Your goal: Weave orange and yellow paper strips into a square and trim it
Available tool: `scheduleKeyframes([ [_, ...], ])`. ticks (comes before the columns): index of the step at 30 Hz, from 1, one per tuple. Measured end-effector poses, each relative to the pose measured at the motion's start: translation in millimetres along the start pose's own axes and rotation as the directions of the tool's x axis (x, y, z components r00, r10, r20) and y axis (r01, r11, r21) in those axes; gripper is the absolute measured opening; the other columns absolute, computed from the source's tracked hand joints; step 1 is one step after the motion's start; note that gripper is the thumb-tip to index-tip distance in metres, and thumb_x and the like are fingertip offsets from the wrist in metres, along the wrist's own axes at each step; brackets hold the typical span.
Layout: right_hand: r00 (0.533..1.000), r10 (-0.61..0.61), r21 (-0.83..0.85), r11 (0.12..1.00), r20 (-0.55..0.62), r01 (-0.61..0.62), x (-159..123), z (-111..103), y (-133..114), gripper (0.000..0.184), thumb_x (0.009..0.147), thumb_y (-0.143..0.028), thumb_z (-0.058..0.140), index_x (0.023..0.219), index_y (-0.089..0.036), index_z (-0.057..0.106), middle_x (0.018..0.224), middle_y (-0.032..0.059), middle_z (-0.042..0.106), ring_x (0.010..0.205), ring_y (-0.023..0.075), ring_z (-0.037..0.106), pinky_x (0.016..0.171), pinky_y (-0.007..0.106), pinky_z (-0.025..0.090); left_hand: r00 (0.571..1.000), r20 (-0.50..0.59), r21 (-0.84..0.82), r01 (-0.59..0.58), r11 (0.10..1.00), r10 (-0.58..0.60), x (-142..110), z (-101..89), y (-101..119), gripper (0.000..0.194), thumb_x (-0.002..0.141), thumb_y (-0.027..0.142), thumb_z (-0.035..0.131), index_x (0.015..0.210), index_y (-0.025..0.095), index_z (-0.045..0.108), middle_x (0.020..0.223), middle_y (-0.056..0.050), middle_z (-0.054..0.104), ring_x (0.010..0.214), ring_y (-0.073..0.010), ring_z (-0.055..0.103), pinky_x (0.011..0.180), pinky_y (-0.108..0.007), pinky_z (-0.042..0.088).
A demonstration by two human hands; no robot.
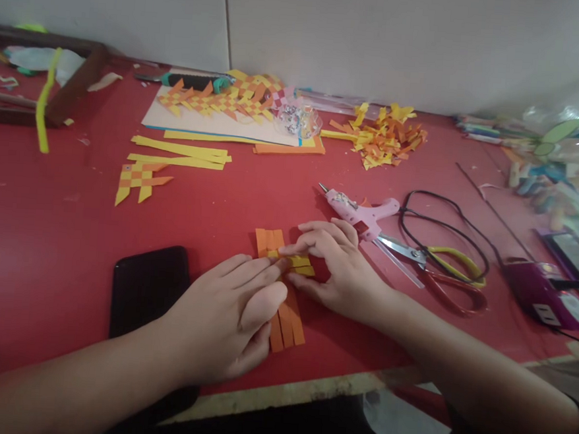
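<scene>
While the left hand reaches out unclenched, fingertips on the orange strips right of the phone, the right hand arches over the crossing yellow strips; whether it pinches them I cannot tell. Farther back on the worktop, left of the phone, a brown tray holds crumpled white material; right of the phone, a clear dish holds shiny bits.
</scene>
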State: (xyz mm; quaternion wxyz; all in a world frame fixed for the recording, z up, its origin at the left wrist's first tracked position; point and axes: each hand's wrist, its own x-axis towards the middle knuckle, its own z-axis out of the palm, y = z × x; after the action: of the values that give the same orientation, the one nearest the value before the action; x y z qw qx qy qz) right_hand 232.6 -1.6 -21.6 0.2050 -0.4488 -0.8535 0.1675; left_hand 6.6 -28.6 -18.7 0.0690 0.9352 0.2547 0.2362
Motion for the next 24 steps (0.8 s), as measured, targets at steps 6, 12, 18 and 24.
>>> scheduleKeyframes([
  [6,0.999,-0.020,-0.013,1.000,-0.031,0.020,-0.5,1.5,0.3,0.026,0.083,-0.029,0.070,0.100,-0.025,0.051,0.105,0.0047,0.071,0.116,0.0274,0.059,0.104,0.050,0.030,0.999,0.041,0.030,0.011,1.000,-0.012,-1.1,0.2,3.6,0.023,0.081,0.019,0.052,0.103,0.012,0.056,0.116,-0.020,0.069,0.110,-0.0332,0.064,0.099,-0.048,0.048],
  [12,0.997,-0.059,0.033,0.998,-0.053,0.061,-1.6,4.6,3.9,0.028,0.082,-0.023,0.069,0.105,-0.025,0.052,0.106,0.0051,0.069,0.115,0.0270,0.059,0.100,0.048,0.035,0.997,0.019,-0.155,0.073,0.985,-0.071,-1.5,-3.3,-5.8,0.041,0.080,0.012,0.050,0.121,0.009,0.047,0.120,-0.019,0.064,0.115,-0.0314,0.060,0.101,-0.048,0.048],
  [18,0.985,-0.131,0.079,0.987,-0.110,0.140,-1.7,4.8,6.0,0.030,0.081,-0.019,0.069,0.107,-0.024,0.055,0.103,0.0057,0.070,0.113,0.0265,0.059,0.096,0.045,0.044,0.847,0.032,-0.357,0.506,0.785,-0.531,-3.1,-8.6,-17.4,0.031,0.084,0.010,0.047,0.114,0.020,0.046,0.104,-0.008,0.062,0.097,-0.0215,0.062,0.084,-0.039,0.054],
  [24,0.951,-0.193,0.191,0.952,-0.240,0.241,-1.2,0.1,5.5,0.026,0.083,-0.009,0.064,0.101,-0.025,0.057,0.090,0.0030,0.072,0.100,0.0206,0.062,0.083,0.033,0.054,0.848,0.069,-0.369,0.511,0.777,-0.525,-3.8,-7.0,-15.4,0.030,0.084,0.012,0.049,0.111,0.023,0.046,0.103,-0.005,0.062,0.096,-0.0214,0.062,0.083,-0.041,0.052],
])
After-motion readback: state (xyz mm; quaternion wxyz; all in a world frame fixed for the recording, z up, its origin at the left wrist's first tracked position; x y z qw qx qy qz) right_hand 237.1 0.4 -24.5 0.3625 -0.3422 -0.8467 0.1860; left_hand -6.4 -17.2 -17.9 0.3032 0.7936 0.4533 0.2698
